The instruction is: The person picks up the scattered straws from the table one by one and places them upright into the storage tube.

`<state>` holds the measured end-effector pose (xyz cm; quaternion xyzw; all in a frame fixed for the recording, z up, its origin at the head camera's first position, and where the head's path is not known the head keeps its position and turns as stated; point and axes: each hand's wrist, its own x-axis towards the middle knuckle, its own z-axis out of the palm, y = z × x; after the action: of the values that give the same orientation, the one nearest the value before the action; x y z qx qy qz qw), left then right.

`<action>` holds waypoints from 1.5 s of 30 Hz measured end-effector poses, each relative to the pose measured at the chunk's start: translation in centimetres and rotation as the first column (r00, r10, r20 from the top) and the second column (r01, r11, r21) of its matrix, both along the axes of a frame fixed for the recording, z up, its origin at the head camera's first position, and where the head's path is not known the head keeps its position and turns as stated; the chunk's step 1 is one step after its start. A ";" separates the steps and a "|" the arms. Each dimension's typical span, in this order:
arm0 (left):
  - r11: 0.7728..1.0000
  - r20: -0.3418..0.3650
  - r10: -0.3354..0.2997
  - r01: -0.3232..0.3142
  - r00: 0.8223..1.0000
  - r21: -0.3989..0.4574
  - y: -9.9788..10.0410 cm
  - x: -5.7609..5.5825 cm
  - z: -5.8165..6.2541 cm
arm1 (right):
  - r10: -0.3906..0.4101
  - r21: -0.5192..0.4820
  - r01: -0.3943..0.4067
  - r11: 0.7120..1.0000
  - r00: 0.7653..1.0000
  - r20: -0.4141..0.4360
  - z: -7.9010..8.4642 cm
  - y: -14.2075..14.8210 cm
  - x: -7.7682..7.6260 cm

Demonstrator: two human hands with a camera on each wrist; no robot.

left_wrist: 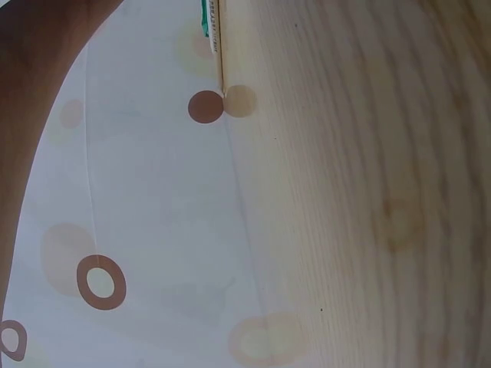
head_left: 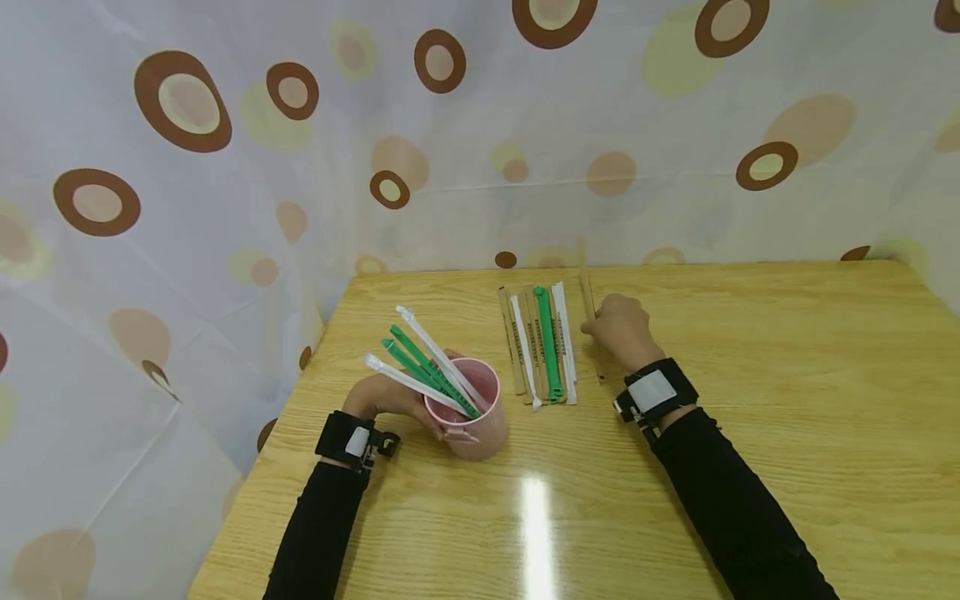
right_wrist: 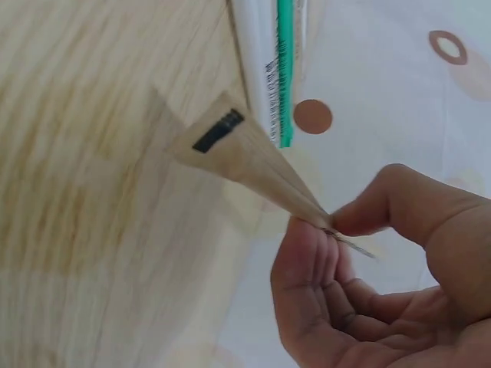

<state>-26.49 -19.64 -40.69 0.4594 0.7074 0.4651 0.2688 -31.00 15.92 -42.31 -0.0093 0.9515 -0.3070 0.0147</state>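
On the left of the head view, my left hand (head_left: 390,396) grips a pink cup (head_left: 482,437) around its side. Several long paper-wrapped straws, white (head_left: 426,333) and green (head_left: 417,347), lean to the left inside it. My right hand (head_left: 622,332) pinches a slim brown paper-wrapped straw (head_left: 587,287) between thumb and fingers. In the right wrist view, the brown wrapper's flat end (right_wrist: 222,142) bears a black mark and slants away from the fingertips. Just left of that hand lies a side-by-side row of wrapped straws: brown (head_left: 512,342), white (head_left: 564,342) and green (head_left: 548,346).
The wooden table (head_left: 787,400) carries everything and reaches far to the right. A patterned cloth (head_left: 480,125) hangs behind its back edge and along the left side. The left wrist view shows mainly cloth and tabletop, with straw ends (left_wrist: 215,31) at the top.
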 end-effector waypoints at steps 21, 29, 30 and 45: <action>0.999 -0.007 -0.028 0.028 1.000 0.020 -0.6 -1.2 -1.8 | -0.088 -0.285 -0.049 0.957 0.889 -0.449 3.9 -1.9 5.3; 1.000 0.013 -0.016 0.016 1.000 0.015 -0.6 -1.1 -1.7 | -0.063 -0.281 -0.092 0.955 0.866 -0.496 4.8 -2.2 5.9; 1.000 0.017 -0.018 0.018 1.000 0.017 -0.6 -1.1 -1.7 | -0.060 -0.282 -0.094 0.955 0.867 -0.494 4.7 -2.2 5.9; 1.000 -0.004 -0.016 0.016 1.000 0.009 -0.5 -1.0 -1.6 | 0.045 -0.339 -0.254 0.906 0.853 -0.520 5.0 -4.7 7.3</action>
<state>-27.44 -20.12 -42.31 0.4671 0.7020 0.4654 0.2690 -23.71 11.19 -37.29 -0.1671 0.8366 -0.4774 -0.2105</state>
